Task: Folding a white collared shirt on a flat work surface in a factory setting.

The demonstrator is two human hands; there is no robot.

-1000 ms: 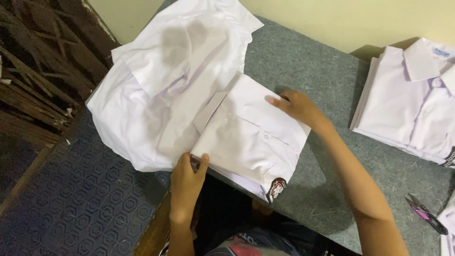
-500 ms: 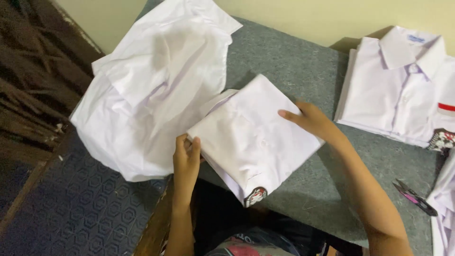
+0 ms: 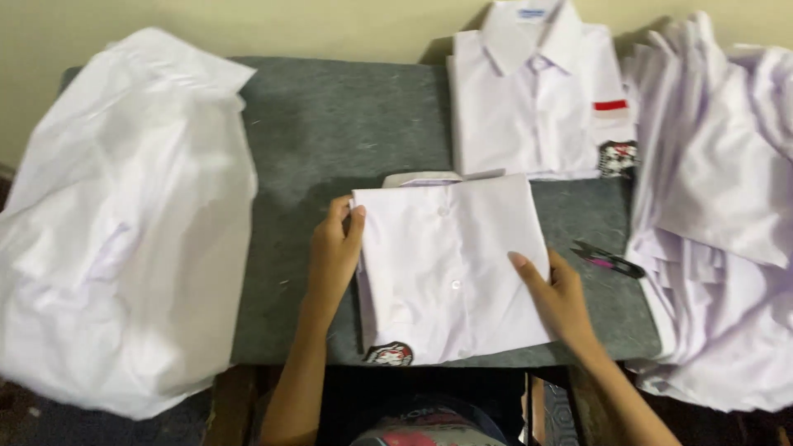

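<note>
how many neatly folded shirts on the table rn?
2: one folded shirt under both hands at the near edge, one collared folded shirt at the far edge. The heaps left and right may hide more.

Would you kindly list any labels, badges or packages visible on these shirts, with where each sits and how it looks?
Collar label: small blue-and-white rectangle inside the far folded shirt's collar.
Flag patch: red-and-white strip on that shirt's right side.
Sleeve badge: black, white and red emblem, below the flag patch.
Second badge: similar emblem, near-left corner of the held shirt.
No packages or screens.
</note>
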